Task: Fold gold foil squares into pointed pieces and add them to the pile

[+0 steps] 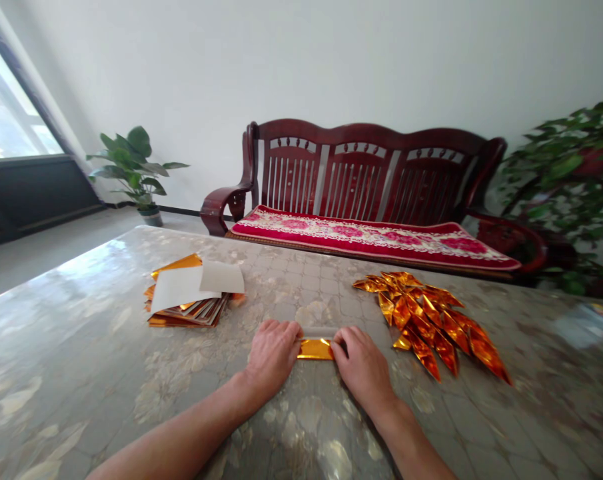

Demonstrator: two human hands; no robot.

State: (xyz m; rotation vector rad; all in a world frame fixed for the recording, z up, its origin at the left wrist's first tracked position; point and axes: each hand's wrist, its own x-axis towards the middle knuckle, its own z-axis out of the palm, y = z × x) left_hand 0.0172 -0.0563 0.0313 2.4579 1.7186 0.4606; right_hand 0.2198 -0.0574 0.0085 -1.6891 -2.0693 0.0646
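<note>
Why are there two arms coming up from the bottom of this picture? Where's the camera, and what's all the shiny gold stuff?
There's no machine here, just a person! The camera sits on their head, so we see what they see, looking down at their own arms. Their left hand and right hand are holding a small strip of gold foil on a patterned table top. On the left lies a stack of gold paper with white sheets on top. On the right is a heap of pointy folded gold pieces.

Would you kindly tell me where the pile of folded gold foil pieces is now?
In the head view, the pile of folded gold foil pieces lies on the table, right of the person's right hand, with the wooden bench beyond it.
</note>
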